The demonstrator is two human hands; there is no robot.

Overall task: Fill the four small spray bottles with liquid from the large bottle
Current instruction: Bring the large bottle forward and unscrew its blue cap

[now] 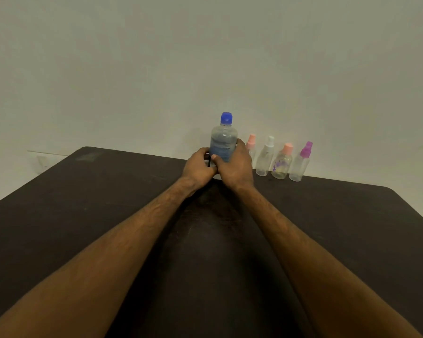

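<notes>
A large clear bottle [223, 140] with a blue cap stands upright at the far edge of the dark table [108, 215]. My right hand [235, 165] wraps around its lower body from the right. My left hand [197, 167] presses against its lower left side, fingers curled on it. To the right stands a row of small clear spray bottles: one with a pink sprayer [251, 147] partly hidden behind my right hand, one with a white sprayer [265, 156], a rounder one with a pink cap [282, 161], and one with a purple sprayer [300, 162]. All caps are on.
A plain pale wall rises right behind the bottles. The table's far corners are rounded, and its right edge slopes down toward me. A white wall socket [43, 162] shows past the table's left edge.
</notes>
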